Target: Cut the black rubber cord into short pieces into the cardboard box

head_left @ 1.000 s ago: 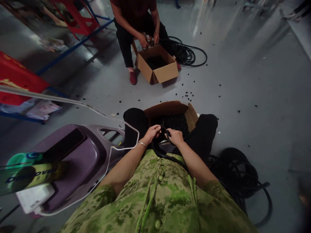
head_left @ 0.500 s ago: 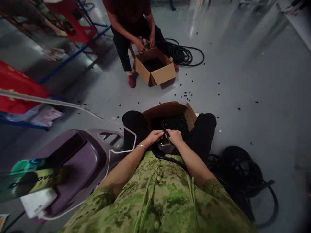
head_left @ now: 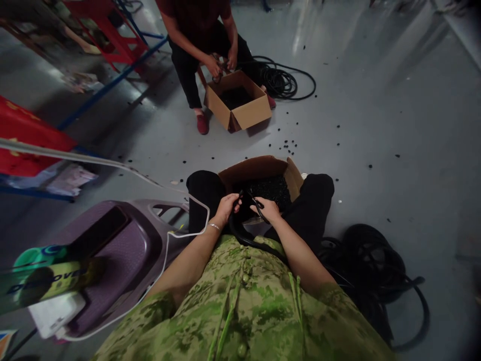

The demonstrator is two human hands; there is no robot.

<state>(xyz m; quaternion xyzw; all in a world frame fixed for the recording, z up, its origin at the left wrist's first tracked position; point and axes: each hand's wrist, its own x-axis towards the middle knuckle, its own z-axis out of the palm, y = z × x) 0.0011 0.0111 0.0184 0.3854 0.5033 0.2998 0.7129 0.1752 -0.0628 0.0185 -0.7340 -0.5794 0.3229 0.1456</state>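
My left hand (head_left: pixel 227 206) is closed around a black ribbed hose (head_left: pixel 242 236) close to its cut end. From there the hose bends down over my lap and across to the right. In my right hand (head_left: pixel 268 210) are dark-handled scissors (head_left: pixel 257 204), their blades pointing up and left toward the hose end, with a small gap between them. Below both hands, between my knees, stands an open cardboard box (head_left: pixel 255 164) holding many small black pieces (head_left: pixel 272 189).
A coil of black hose (head_left: pixel 376 265) lies to my right. On my left, a purple plastic stool (head_left: pixel 116 281) carries a phone (head_left: pixel 99 233), a bottle (head_left: pixel 48 283) and a white cable. Opposite, a co-worker (head_left: pixel 203 35) sits behind another box (head_left: pixel 255 113). Black bits dot the floor.
My hands have moved apart. The left one has shifted left and up with the hose end, and the scissors have come away from it.
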